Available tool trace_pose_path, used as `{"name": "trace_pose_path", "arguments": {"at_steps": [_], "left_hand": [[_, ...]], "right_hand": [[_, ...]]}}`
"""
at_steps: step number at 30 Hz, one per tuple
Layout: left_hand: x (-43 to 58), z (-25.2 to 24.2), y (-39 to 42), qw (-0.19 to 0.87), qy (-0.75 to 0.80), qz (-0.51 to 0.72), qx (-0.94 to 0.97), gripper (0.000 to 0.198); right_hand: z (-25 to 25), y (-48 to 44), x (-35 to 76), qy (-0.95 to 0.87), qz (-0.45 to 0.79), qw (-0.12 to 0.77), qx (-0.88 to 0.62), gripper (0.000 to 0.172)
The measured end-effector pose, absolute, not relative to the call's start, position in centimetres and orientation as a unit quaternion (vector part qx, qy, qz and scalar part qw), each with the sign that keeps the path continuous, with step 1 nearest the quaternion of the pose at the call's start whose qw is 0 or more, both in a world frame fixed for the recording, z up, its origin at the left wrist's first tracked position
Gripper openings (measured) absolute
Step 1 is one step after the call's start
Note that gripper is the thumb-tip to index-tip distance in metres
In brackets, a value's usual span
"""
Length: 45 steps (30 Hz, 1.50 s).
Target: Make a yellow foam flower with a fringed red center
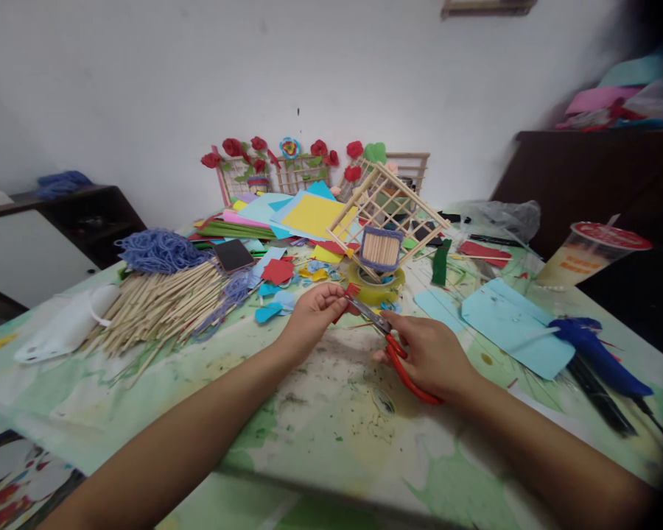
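Between thumb and fingers, my left hand [316, 313] pinches a small piece of red paper [353, 290] whose upper edge looks cut into a fringe. My right hand [428, 352] grips red-handled scissors [403, 372], their blades pointing up and left to the paper. The blade tips meet the paper close to my left fingertips; whether they cut into it is too small to tell. Just behind the hands sits a roll of yellowish clear tape [379, 289]. Over it leans a lattice frame of thin sticks [393, 195] with a purple-edged stick panel [381, 249].
Left are a bundle of sticks [160, 313], purple yarn [160, 250] and a dark phone [233, 255]. Coloured paper [312, 217] and red paper flowers [233, 147] lie behind. On the right are light-blue paper [516, 324], a blue glue gun [602, 353] and a lidded cup [586, 254].
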<state>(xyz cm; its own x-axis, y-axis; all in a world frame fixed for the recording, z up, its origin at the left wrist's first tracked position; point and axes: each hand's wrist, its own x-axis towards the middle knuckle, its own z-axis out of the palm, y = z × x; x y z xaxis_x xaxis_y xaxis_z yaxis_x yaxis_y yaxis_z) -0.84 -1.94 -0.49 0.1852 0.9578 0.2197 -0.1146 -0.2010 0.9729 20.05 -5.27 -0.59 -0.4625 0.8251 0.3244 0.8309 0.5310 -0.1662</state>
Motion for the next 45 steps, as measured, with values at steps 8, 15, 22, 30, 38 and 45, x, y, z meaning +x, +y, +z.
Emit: {"name": "trace_pose_path", "arguments": {"at_steps": [8,15,22,30,38,45], "left_hand": [[-0.81,-0.56,-1.96,0.522,0.361,0.523,0.569,0.022],[-0.83,-0.39,-2.02,0.521,0.365,0.516,0.573,0.023],[-0.85,-0.43,-2.04,0.514,0.360,0.521,0.578,0.024],[-0.93,-0.57,-1.90,0.512,0.353,0.522,0.584,0.024],[-1.05,-0.91,-1.71,0.535,0.333,0.527,0.571,0.021],[-1.01,-0.70,-1.75,0.522,0.353,0.520,0.577,0.021]], "right_hand": [[-0.39,-5.31,19.93,-0.853,-0.004,0.186,-0.488,0.057],[-0.38,-5.33,20.00,-0.853,-0.007,0.190,-0.485,0.057],[-0.74,-5.16,20.13,-0.854,-0.026,0.195,-0.482,0.048],[-0.70,-5.27,20.09,-0.855,-0.030,0.205,-0.475,0.053],[-0.76,-5.23,20.07,-0.853,-0.024,0.208,-0.477,0.054],[-0.72,-5.16,20.09,-0.852,-0.019,0.202,-0.482,0.054]]}}
